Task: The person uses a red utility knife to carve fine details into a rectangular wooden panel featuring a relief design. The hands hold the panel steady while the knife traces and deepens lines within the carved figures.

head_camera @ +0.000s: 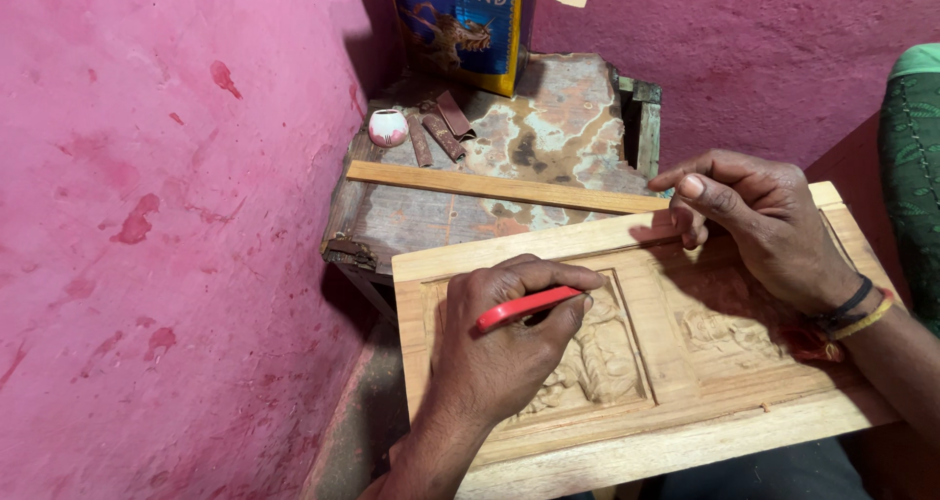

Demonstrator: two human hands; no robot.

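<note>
Gripping a slim red-handled tool (pixel 527 306) between thumb and fingers, the left hand (pixel 504 348) works over the left recessed panel of a carved wooden board (pixel 676 363), which lies tilted across the person's lap with its far edge against a worn table (pixel 548 138). The tool's working tip is hidden behind the fingers, so it could be a blade or a marker; I cannot tell which. The right hand (pixel 769 231) holds nothing: it lies loosely curled, pressing on the board's far edge above the right panel, apparently steadying it. The step in hand looks like fine detailing of the left relief figure, and the next stroke seems to call for a firm brace and small, controlled pressure. Beyond the board, a long wooden strip (pixel 499 187) lies across the table's near edge. Toward the far left corner sit a small pink-and-white pot (pixel 388 127) and rolled brown scraps (pixel 439 128), with a blue and yellow carton (pixel 465 25) at the far edge.
</note>
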